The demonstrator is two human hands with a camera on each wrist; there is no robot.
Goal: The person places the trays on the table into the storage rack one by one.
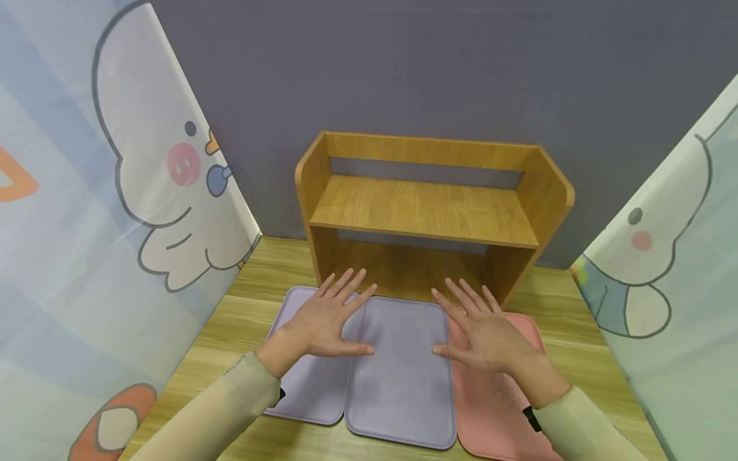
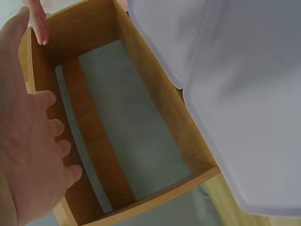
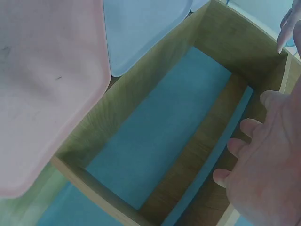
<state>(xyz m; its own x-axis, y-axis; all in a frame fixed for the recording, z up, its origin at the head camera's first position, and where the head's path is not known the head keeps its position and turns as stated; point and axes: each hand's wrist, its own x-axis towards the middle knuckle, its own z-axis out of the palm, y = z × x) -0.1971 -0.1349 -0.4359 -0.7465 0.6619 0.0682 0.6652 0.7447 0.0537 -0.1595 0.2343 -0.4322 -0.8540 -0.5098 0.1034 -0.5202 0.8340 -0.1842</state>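
Both hands hover palm down over three trays, fingers spread and holding nothing. My left hand (image 1: 327, 320) is above the left lavender tray (image 1: 314, 390), its thumb pointing toward the middle tray (image 1: 401, 378), which is also lavender. Over the pink tray (image 1: 490, 410) hangs my right hand (image 1: 487, 336), thumb pointing inward. Just beyond the fingertips stands a wooden two-level shelf (image 1: 423, 205), its front toward me. In the left wrist view the left fingers (image 2: 56, 127) are slightly bent in front of the shelf; the right fingers (image 3: 244, 136) look alike in the right wrist view.
The trays lie side by side on a wood-grain table (image 1: 230, 339), close against the shelf's front. A grey backdrop (image 1: 438, 70) rises behind the shelf. Cartoon-printed cloth walls flank the table, a left one (image 1: 75, 256) and a right one (image 1: 692, 358).
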